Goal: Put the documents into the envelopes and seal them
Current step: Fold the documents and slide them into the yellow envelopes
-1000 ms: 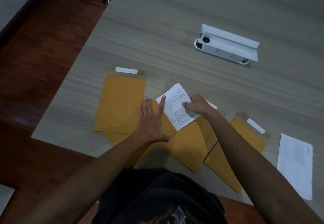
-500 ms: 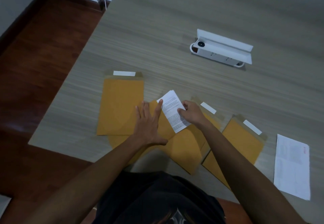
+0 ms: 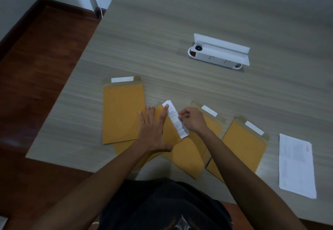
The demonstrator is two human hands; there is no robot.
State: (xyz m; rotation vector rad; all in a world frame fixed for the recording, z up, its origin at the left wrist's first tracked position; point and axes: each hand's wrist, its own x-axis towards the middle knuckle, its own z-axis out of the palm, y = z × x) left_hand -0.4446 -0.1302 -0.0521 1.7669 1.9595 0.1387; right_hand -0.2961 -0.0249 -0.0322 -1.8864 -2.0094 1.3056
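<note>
Documents were the matter in hand, and one printed document [image 3: 175,119] had slid much deeper into the tilted middle envelope [image 3: 171,130] than a second before, when a broad white sheet stood clear of the mouth; only a narrow strip of small print showed. That suggested the insertion was nearly done, with the flap yet to be folded and sealed.

The left hand [image 3: 153,130] lay flat on the envelope, fingers [image 3: 164,112] straight and spread, the forefinger tip touching the top of the paper. The right hand [image 3: 192,121] had its fingers curled, pinching the long right edge of the strip and seemingly feeding it in.

The envelopes were tan-yellow and flat, each with a brown flap carrying a white peel strip. A left envelope [image 3: 123,112] lay upright and square, just beside the left hand, its flap open at the top. Another envelope [image 3: 187,157] lay partly beneath the one being filled, and a right envelope [image 3: 243,143] sat tilted near the right forearm, also unsealed.

A second document [image 3: 297,165], white with faint print, lay apart at the right of the grey wood-grain surface [image 3: 180,22]. Farther back rested a white open box [image 3: 219,52]; its contents could not be made out.
</note>
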